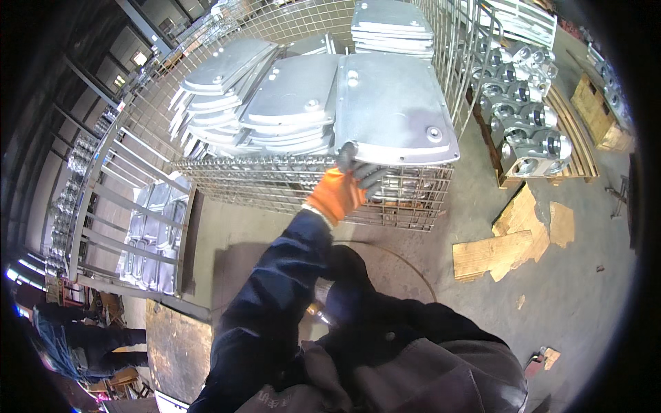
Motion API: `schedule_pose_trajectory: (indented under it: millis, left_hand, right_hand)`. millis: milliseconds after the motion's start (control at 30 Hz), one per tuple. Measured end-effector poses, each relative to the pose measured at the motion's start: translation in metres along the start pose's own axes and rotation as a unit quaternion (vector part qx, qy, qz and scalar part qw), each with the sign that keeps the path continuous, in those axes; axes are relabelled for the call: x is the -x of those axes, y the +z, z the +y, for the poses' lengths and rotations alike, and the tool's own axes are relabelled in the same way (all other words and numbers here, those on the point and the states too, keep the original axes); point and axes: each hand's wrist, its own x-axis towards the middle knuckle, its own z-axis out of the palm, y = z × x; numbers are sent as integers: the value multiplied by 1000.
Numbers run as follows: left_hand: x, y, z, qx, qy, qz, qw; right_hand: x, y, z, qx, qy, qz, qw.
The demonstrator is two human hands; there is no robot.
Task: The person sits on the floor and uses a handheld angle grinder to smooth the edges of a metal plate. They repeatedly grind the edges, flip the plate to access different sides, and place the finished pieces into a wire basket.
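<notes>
My left hand, in an orange glove with dark grey fingers, is at the near left corner of a flat grey metal cover plate. One digit lies on the plate's edge while the others sit just below its rim, gripping it. The plate has rounded corners, small holes and raised round bosses. It rests on top of a stack in a wire mesh basket. Beside it, to the left, is another stack of cover plates. My right hand does not show.
More plates lean at the basket's left. Cast metal housings stand on a wooden pallet at right. Torn cardboard and a thin hose lie on the floor. A barred crate stands left; another person is lower left.
</notes>
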Motion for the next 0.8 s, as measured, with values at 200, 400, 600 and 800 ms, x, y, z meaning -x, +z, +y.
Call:
schedule_pose_trajectory:
  millis: [200,400,600,800]
  left_hand:
    - [-26,23,1,-1,-31,22,999]
    - [17,11,11,54,82,-71,993]
    - [88,-15,28,-365,465,59,804]
    - [241,-66,58,220,342,-35,913]
  right_hand:
    - [0,-16,7,-66,77,21,995]
    - [-17,-18,18,-89,123,40,988]
    - [-66,0,38,-96,192,58,975]
    - [-132,28,97,-62,293,86,950]
